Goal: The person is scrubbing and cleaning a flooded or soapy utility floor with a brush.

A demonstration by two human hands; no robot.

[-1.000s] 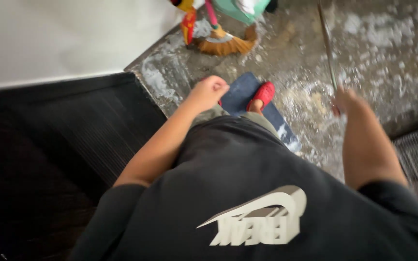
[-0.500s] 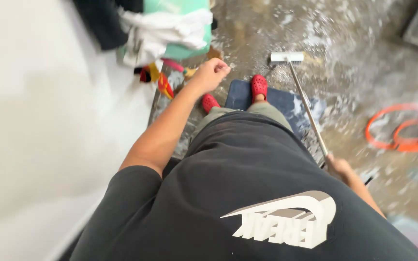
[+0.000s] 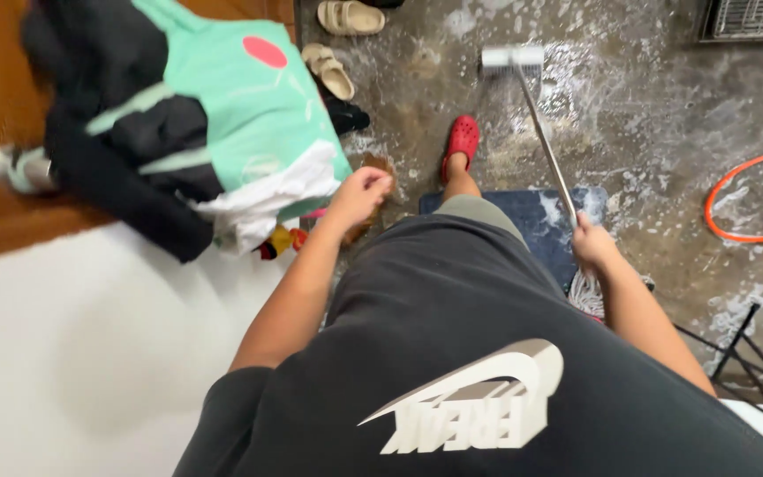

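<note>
My right hand (image 3: 592,245) grips the long metal handle of a scrub brush (image 3: 512,58), whose white head rests on the wet, soapy concrete floor (image 3: 646,106) ahead of me. My left hand (image 3: 359,194) hangs in a loose fist near my left side and holds nothing, close to a pile of clothes. One foot in a red clog (image 3: 462,141) steps forward past a dark blue mat (image 3: 540,221). My black shirt fills the lower part of the view.
A heap of black, mint-green and white clothes (image 3: 187,132) hangs at the left against a white wall (image 3: 90,353). Beige sandals (image 3: 337,44) lie at the top. An orange hose (image 3: 752,199) coils at the right; a black metal stand (image 3: 744,344) is lower right.
The view has swung right and forward. My right hand with the brush handle has risen and the brush head sits farther ahead. My red-clogged foot has stepped off the mat.
</note>
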